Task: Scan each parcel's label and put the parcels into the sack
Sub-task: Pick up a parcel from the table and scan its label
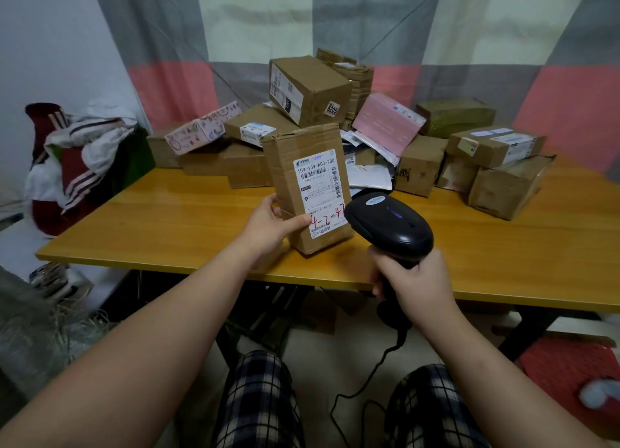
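Observation:
My left hand (268,228) grips a tall brown cardboard parcel (295,166) by its lower left side, thumb across the front, holding it upright on the wooden table (167,219). Its white shipping label (318,186) faces me, with red handwriting at the bottom. My right hand (407,280) is curled round the handle of a black barcode scanner (391,224), whose head points at the label's lower right corner. A blue light shows on the scanner's top. The grey woven sack (30,330) lies low at the left, partly out of view.
A heap of cardboard parcels (308,88) covers the back of the table, with a pink mailer (385,122), white mailers (369,176) and a patterned box (201,129). More boxes (496,166) sit at the right. Clothes (77,156) are piled at the left. The scanner cable (369,377) trails between my knees.

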A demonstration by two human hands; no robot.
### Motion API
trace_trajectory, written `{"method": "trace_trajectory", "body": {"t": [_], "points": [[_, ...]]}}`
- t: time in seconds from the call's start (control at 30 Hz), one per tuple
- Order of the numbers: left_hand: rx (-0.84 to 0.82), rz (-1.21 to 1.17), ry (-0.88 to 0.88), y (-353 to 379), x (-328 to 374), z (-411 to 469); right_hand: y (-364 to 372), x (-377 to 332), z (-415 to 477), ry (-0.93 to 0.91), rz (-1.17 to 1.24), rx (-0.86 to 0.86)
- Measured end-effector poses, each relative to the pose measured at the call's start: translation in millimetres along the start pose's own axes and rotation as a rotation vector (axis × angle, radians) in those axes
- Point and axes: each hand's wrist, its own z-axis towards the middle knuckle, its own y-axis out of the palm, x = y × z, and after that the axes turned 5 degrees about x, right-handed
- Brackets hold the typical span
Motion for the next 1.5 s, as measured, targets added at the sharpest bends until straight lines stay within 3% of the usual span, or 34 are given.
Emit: {"method": "trace_trajectory", "body": {"t": [0.3,0.5,0.73,0.93,1.17,1.23,1.33,1.4,1.5], "points": [[0.028,-0.132,0.023,-0.9,1.4,-18.4,2.5,-3.6,-5.0,-0.045,0.036,-0.053],[0.159,-0.337,0.098,-17.0,-11.1,-81.6,28.6,-9.1,-10.1,-0.127,0.071,-0.248],[0.616,-0.258,0.096,-101.0,-79.0,-156.7,128.6,6.0,-25.9,-0.18,0.04,-0.458],[0.944,-0.093,0.008,-183.6,-148.6,-231.0,229.8,40.2,-48.5,-0.088,-0.072,-0.671],[1.159,0.168,-0.306,-232.4,-217.1,-273.5,308.4,69.9,-74.9,-0.039,-0.199,-0.907],[1.152,0.245,-0.445,-242.7,-236.8,-272.8,321.7,78.3,-82.1,0.004,-0.148,-0.94],[0.999,0.219,-0.653,-245.6,-257.0,-259.3,333.8,90.1,-91.5,0.299,-0.056,-0.918],[0.878,0.179,-0.67,-239.2,-261.6,-242.2,339.1,99.1,-96.8,0.439,-0.022,-0.873],[0.719,0.032,-0.611,-223.6,-256.9,-215.8,339.1,110.1,-101.9,0.499,-0.017,-0.792]]}}
